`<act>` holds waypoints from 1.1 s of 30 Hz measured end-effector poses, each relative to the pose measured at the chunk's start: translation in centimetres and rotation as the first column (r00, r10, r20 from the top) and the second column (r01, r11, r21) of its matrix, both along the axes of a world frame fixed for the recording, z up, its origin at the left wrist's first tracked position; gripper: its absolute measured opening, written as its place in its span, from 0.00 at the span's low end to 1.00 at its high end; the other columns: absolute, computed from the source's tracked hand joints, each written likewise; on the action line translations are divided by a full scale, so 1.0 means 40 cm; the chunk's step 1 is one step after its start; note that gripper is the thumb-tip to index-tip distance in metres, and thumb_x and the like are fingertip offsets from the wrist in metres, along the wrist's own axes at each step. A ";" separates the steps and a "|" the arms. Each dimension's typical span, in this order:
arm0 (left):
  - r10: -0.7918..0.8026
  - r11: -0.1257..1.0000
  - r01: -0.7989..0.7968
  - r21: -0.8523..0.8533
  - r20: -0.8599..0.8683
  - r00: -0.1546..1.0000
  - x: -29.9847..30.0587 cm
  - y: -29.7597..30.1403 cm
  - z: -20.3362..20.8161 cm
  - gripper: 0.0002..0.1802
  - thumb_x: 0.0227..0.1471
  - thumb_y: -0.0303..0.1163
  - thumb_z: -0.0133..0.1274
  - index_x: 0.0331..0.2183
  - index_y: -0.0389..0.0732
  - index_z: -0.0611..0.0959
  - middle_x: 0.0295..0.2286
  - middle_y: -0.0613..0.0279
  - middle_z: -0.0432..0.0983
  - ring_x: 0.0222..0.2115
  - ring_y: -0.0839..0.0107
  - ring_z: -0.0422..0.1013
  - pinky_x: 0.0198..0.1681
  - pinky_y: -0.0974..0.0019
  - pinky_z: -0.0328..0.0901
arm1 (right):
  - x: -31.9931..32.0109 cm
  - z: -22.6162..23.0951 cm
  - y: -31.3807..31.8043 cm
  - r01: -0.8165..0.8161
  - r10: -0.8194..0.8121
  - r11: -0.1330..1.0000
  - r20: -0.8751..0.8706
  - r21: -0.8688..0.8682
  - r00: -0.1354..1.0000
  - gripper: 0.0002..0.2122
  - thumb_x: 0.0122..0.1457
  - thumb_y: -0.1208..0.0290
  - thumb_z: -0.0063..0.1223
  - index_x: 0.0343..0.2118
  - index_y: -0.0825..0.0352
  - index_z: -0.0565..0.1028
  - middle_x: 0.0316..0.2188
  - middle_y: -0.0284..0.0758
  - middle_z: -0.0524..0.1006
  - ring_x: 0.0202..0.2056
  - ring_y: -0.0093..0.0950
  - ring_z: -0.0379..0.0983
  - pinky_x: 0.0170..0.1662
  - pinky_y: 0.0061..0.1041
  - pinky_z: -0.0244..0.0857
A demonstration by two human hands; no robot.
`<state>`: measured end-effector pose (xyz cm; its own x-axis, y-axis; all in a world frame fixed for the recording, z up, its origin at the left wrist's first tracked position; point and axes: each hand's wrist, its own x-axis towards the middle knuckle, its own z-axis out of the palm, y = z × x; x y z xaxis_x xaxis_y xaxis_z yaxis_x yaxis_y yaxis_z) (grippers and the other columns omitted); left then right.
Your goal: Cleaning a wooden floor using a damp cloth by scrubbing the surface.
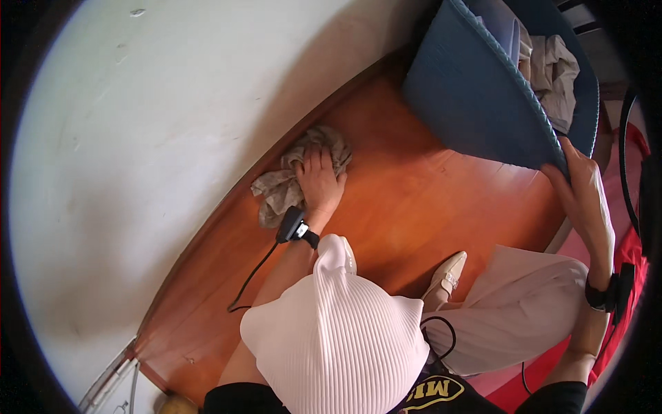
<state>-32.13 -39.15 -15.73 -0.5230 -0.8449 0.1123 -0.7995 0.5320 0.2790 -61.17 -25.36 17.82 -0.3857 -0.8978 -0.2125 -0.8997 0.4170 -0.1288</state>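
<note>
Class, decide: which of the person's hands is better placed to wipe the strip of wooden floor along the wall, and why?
Left. The left hand already presses the crumpled rag on the wooden floor beside the wall; the right hand grips the tilted blue basket.

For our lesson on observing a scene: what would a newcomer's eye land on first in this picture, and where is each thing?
At the centre, the left hand presses a crumpled beige rag on the glossy orange-brown wood floor, close to the white wall. At upper right, the right hand holds the rim of a tilted blue basket with pale cloth inside. Below, the person's bent knees in pale pleated fabric fill the foreground.
</note>
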 end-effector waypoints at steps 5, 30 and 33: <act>-0.045 0.999 0.045 0.009 0.017 0.999 0.009 0.008 -0.005 0.36 0.39 0.42 0.61 0.49 0.38 0.69 0.50 0.52 0.63 0.57 0.56 0.55 0.54 0.46 0.51 | 0.013 -0.003 -0.001 -0.002 0.003 1.000 -0.076 0.009 0.997 0.11 0.55 0.74 0.52 0.40 0.72 0.69 0.24 0.51 0.72 0.29 0.48 0.72 0.33 0.38 0.62; -0.869 0.332 0.938 0.101 -0.353 0.346 -0.369 0.333 0.037 0.38 0.40 0.46 0.63 0.53 0.46 0.71 0.57 0.55 0.57 0.61 0.52 0.47 0.57 0.39 0.50 | 0.000 -0.009 0.026 -0.137 0.131 0.987 -0.077 -0.077 0.988 0.19 0.51 0.73 0.55 0.47 0.68 0.68 0.36 0.47 0.74 0.41 0.47 0.69 0.44 0.38 0.62; -0.910 0.291 0.951 0.103 -0.279 0.308 -0.365 0.348 -0.019 0.35 0.42 0.46 0.62 0.53 0.53 0.72 0.58 0.58 0.56 0.62 0.51 0.43 0.57 0.34 0.47 | 0.013 -0.007 0.017 -0.152 0.147 0.986 -0.079 -0.070 0.986 0.19 0.51 0.72 0.55 0.47 0.67 0.68 0.35 0.45 0.74 0.41 0.46 0.70 0.44 0.38 0.62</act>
